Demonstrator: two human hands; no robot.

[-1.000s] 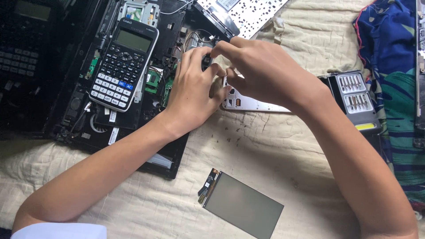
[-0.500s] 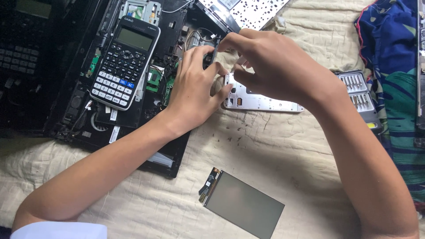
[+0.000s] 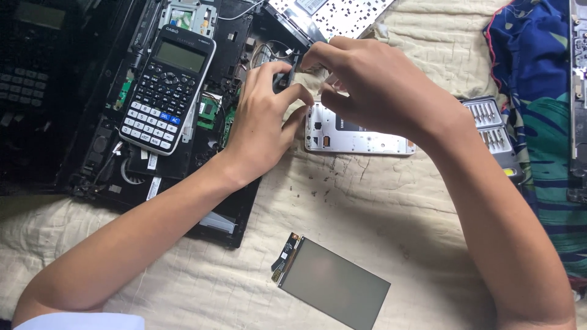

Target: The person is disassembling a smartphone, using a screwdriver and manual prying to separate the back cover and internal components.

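Between my two sets of fingertips sits a small dark part [image 3: 282,78], right at the edge of the opened laptop chassis [image 3: 183,183]. My left hand [image 3: 263,119] curls around it from below, thumb stretched out to the right and the index finger bent over its top, so those fingers are closed on it. My right hand [image 3: 379,85] comes in from the other side, its fingertips pinched together and touching the same part at its upper right; what exactly they pinch is hidden by my own knuckles, so I cannot tell whether they hold a tool or just the part.

Just under my right palm, touching the heel of my left thumb, lies a white phone frame [image 3: 354,137] face down on the cream bedsheet [image 3: 367,214]. Beyond my right wrist a case of screwdriver bits [image 3: 492,131] lies open. To the left of my left hand a black calculator [image 3: 168,88] rests on the chassis. Well below both hands, near my forearms, a grey display panel [image 3: 336,281] with its ribbon connector lies flat on the sheet. Above my fingers a detached keyboard [image 3: 336,15] leans in.
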